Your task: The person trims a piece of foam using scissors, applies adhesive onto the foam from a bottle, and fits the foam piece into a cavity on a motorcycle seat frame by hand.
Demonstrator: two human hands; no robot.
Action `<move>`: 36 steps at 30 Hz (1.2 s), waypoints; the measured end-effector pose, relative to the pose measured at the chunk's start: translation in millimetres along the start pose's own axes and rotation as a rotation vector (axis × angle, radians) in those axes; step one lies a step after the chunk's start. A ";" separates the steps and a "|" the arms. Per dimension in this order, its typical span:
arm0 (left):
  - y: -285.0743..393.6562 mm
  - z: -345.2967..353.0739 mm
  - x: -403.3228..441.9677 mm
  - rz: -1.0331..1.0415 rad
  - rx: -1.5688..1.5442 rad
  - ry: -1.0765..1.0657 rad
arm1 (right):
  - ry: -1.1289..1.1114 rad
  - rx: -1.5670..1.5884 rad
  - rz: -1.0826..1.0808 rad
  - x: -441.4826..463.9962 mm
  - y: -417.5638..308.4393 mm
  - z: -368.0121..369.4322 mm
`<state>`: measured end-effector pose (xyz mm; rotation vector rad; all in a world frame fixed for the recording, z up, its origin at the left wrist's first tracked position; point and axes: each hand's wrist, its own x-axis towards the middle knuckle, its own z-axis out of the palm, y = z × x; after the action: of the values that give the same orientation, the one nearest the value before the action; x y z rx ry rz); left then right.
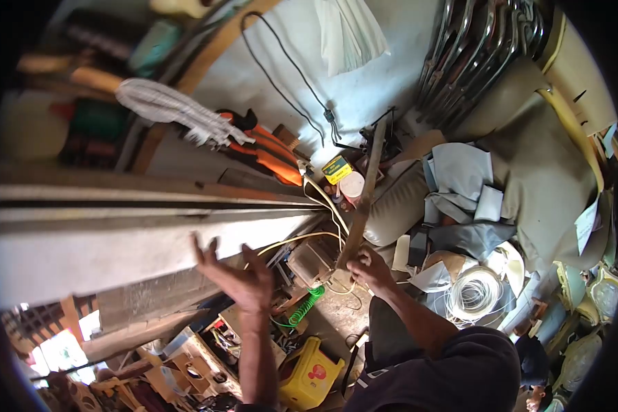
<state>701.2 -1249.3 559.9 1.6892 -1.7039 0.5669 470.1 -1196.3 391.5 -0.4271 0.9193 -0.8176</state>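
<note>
My left hand (239,280) is raised near the long pale board edge (144,240), palm up with its fingers spread, and holds nothing. Fingers curled, my right hand (371,269) grips the lower end of a long, narrow wooden strip (364,206). That strip slants up and away toward the wall. Just left of its lower end is a brownish box-shaped machine (310,261). Behind the strip sit a yellow-and-green box (336,169) and a round pale lid (352,184).
A yellow plastic container (312,374) and a coiled green hose (305,307) are below, between my arms. Grey material scraps (460,168) and a coil of clear line (474,294) lie at right. Bent metal tubes (470,55) lean on the wall. Cables hang ahead.
</note>
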 end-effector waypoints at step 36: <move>204.2 -501.8 -510.9 -1.378 -1.182 0.835 | -1.371 -1.034 0.047 -428.5 218.7 25.3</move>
<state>547.6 -520.7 569.5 1.0228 0.0644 -0.3613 438.8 -726.3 492.0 -1.5922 -0.0524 0.1851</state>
